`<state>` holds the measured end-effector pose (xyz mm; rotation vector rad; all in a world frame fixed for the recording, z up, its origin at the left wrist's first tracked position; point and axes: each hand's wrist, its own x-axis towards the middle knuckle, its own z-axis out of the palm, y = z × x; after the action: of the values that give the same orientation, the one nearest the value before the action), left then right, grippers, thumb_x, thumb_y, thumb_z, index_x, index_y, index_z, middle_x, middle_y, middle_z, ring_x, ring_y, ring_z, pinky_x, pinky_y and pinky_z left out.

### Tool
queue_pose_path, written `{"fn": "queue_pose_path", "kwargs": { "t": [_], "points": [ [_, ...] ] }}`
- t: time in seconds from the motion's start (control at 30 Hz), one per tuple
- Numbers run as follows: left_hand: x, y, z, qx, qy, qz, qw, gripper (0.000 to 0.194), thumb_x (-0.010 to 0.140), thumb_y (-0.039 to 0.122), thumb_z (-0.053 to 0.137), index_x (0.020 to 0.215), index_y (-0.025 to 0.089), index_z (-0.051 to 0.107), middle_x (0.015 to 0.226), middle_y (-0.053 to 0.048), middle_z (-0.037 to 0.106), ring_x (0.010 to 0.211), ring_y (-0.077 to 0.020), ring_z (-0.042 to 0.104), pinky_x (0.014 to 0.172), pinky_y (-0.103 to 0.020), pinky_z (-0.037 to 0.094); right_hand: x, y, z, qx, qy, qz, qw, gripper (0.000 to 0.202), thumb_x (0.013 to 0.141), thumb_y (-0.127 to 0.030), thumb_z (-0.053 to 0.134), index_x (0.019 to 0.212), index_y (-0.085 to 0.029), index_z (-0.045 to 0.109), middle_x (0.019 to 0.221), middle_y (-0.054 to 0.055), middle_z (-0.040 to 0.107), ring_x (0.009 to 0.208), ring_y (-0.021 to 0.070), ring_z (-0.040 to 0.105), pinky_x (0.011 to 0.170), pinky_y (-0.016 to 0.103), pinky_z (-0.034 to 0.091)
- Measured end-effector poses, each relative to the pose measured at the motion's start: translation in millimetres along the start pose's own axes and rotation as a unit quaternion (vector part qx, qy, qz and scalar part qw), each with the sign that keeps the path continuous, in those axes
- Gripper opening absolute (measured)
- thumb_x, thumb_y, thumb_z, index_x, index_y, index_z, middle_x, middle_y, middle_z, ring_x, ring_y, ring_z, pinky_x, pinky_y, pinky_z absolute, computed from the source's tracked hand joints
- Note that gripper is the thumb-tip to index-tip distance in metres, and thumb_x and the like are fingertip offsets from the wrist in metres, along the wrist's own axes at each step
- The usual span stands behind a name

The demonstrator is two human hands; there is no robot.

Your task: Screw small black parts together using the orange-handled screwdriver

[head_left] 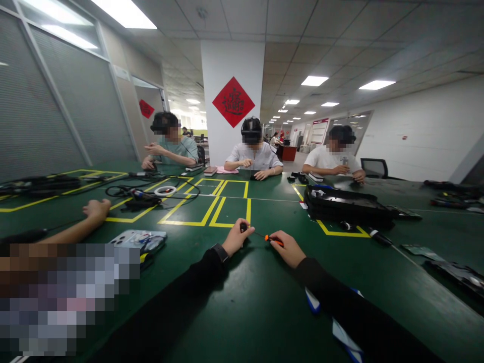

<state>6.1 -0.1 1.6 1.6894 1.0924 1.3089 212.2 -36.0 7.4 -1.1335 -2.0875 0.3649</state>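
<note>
My right hand (pixel 291 250) is closed around the orange and black handle of a screwdriver (pixel 274 241). Its thin shaft points left toward my left hand (pixel 233 239). The fingers of that left hand pinch a small black part (pixel 243 227), too small to name. Whether the screwdriver's tip touches this part I cannot tell. Both hands are just above the green table (pixel 242 292), close together in front of me. Beneath my right forearm lie blue and white flat pieces (pixel 312 301), partly covered by the sleeve.
To the right are stacked black trays (pixel 340 204) and a black cylindrical tool (pixel 380 237). A neighbour's arm (pixel 91 219) reaches in from the left, near a pale case (pixel 139 239). Cables and a white ring (pixel 165 191) lie beyond. Several people sit across the table.
</note>
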Motion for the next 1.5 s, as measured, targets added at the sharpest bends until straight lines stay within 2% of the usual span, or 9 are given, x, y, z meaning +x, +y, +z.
{"fn": "queue_pose_path", "kwargs": {
  "t": [0.23, 0.43, 0.63, 0.87, 1.0, 1.13, 1.23, 1.33, 1.5],
  "points": [
    [-2.2, 3.3, -4.2, 0.017, -0.056, -0.018, 0.998, 0.028, 0.07, 0.042, 0.054, 0.083, 0.017, 0.049, 0.065, 0.004, 0.049, 0.055, -0.0075, 0.043, 0.053, -0.02, 0.036, -1.0, 0.3, -1.9, 0.029, 0.001, 0.005, 1.0, 0.017, 0.075, -0.018, 0.051, 0.091, -0.018, 0.055, 0.087, 0.002, 0.058, 0.082, 0.0141, 0.054, 0.077, 0.028, 0.041],
    [-0.8, -0.4, -3.0, -0.005, -0.077, 0.001, 0.997, 0.026, 0.07, 0.036, 0.056, 0.085, 0.017, 0.047, 0.079, 0.001, 0.056, 0.071, -0.0107, 0.051, 0.067, -0.024, 0.04, 0.5, 1.5, 0.5, 0.03, 0.009, 0.019, 0.999, 0.017, 0.077, -0.021, 0.048, 0.093, -0.018, 0.055, 0.09, 0.004, 0.057, 0.083, 0.0141, 0.053, 0.078, 0.029, 0.041],
    [-1.3, -0.6, -3.4, 0.001, -0.081, 0.02, 0.997, 0.026, 0.07, 0.038, 0.057, 0.082, 0.017, 0.048, 0.078, 0.0, 0.056, 0.071, -0.0113, 0.051, 0.069, -0.025, 0.04, 2.1, 3.8, -0.3, 0.005, 0.005, 0.012, 1.0, 0.017, 0.081, -0.021, 0.043, 0.082, -0.017, 0.059, 0.085, 0.005, 0.056, 0.082, 0.0148, 0.051, 0.078, 0.029, 0.04],
    [-2.1, 1.3, -2.5, 0.008, -0.07, 0.005, 0.997, 0.026, 0.069, 0.038, 0.057, 0.082, 0.017, 0.048, 0.078, 0.0, 0.057, 0.07, -0.011, 0.052, 0.066, -0.024, 0.041, 1.2, 5.7, 1.2, 0.026, 0.017, 0.003, 1.0, 0.016, 0.074, -0.02, 0.053, 0.089, -0.017, 0.055, 0.086, 0.003, 0.055, 0.08, 0.0136, 0.051, 0.075, 0.027, 0.042],
    [-2.6, 0.8, -1.5, 0.0, -0.073, -0.01, 0.997, 0.027, 0.07, 0.038, 0.056, 0.084, 0.017, 0.047, 0.078, 0.001, 0.057, 0.065, -0.0096, 0.051, 0.058, -0.021, 0.041, 2.1, 6.7, 2.2, 0.028, 0.023, 0.024, 0.999, 0.016, 0.078, -0.022, 0.047, 0.09, -0.017, 0.057, 0.088, 0.004, 0.055, 0.081, 0.014, 0.052, 0.076, 0.029, 0.042],
    [-3.5, 1.1, -1.2, 0.005, -0.074, -0.021, 0.997, 0.028, 0.07, 0.04, 0.055, 0.085, 0.018, 0.047, 0.078, 0.001, 0.057, 0.058, -0.0083, 0.049, 0.047, -0.018, 0.037, 3.9, 8.7, 2.3, 0.02, 0.033, 0.019, 0.999, 0.021, 0.082, -0.021, 0.04, 0.08, -0.017, 0.06, 0.086, 0.005, 0.055, 0.083, 0.0146, 0.051, 0.08, 0.03, 0.04],
    [-4.1, 2.7, -1.5, 0.009, -0.069, -0.012, 0.998, 0.027, 0.07, 0.039, 0.055, 0.084, 0.018, 0.047, 0.079, 0.001, 0.057, 0.059, -0.008, 0.048, 0.049, -0.018, 0.038, 3.9, 9.1, 2.2, 0.018, 0.033, 0.014, 0.999, 0.017, 0.08, -0.019, 0.043, 0.077, -0.016, 0.06, 0.087, 0.005, 0.054, 0.083, 0.0147, 0.05, 0.081, 0.031, 0.04],
    [-4.5, 4.3, -1.7, 0.017, -0.06, -0.009, 0.998, 0.027, 0.07, 0.04, 0.054, 0.084, 0.018, 0.048, 0.077, 0.001, 0.056, 0.059, -0.0083, 0.048, 0.049, -0.019, 0.038, 2.4, 8.6, 2.4, 0.02, 0.039, 0.01, 0.999, 0.01, 0.074, -0.017, 0.05, 0.082, -0.017, 0.057, 0.088, 0.004, 0.053, 0.081, 0.0141, 0.05, 0.078, 0.029, 0.041],
    [-4.8, 4.7, -1.4, 0.029, -0.051, -0.016, 0.998, 0.027, 0.07, 0.04, 0.054, 0.084, 0.017, 0.05, 0.076, 0.0, 0.056, 0.058, -0.0086, 0.048, 0.049, -0.019, 0.038, 1.4, 8.9, 4.1, 0.016, 0.026, 0.02, 0.999, 0.017, 0.07, -0.017, 0.054, 0.087, -0.017, 0.054, 0.086, 0.003, 0.054, 0.079, 0.0141, 0.05, 0.074, 0.028, 0.041]
  ]
}}
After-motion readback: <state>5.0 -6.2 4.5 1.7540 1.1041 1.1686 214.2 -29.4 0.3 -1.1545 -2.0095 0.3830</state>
